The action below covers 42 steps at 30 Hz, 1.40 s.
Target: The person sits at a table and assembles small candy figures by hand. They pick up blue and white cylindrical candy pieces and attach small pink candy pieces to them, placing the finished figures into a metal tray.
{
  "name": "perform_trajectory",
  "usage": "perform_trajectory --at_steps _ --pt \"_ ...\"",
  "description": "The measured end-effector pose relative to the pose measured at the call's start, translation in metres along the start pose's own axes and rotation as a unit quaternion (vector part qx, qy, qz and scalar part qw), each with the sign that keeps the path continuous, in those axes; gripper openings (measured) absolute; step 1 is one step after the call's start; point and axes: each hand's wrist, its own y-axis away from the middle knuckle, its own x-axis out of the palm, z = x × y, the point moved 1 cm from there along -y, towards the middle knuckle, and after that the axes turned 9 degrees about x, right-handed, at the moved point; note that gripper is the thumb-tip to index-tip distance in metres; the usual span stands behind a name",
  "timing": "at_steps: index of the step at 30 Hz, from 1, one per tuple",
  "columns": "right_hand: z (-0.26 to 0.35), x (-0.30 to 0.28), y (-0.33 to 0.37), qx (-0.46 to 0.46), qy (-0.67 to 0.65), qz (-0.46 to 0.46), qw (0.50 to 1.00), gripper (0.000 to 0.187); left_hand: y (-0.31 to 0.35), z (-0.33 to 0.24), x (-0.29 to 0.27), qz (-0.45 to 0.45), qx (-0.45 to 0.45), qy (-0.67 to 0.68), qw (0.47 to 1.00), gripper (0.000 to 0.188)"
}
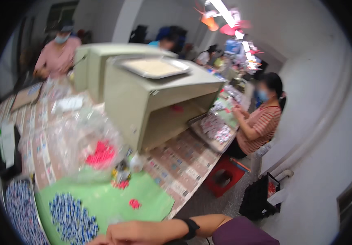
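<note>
My right hand [131, 233] is at the lower edge of the view, below the green mat [149, 192], with a black band on its wrist. Its fingers bend down and run out of the picture, so what they hold, if anything, is hidden. Just beyond it, a pile of small blue-and-white pieces [70, 218] lies on the mat. A small cluster of pink-red pieces [134, 203] is farther up, and a second red cluster [121, 184] lies beside a small yellow-and-black object [121, 173]. My left hand is out of view.
A tray [35, 204] of blue-and-white pieces stands at the left. Behind the mat are a clear plastic bag [74, 143] with pink pieces and a beige metal cabinet [123, 110]. A person [261, 118] works at the right, near a red stool [225, 175] and black crate [259, 198].
</note>
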Motion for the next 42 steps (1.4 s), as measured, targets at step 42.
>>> perform_trajectory --at_steps 42 --pt "0.004 0.008 -0.023 0.057 0.142 -0.053 0.987 0.03 0.01 0.0 0.006 -0.128 0.216 0.022 0.968 0.028"
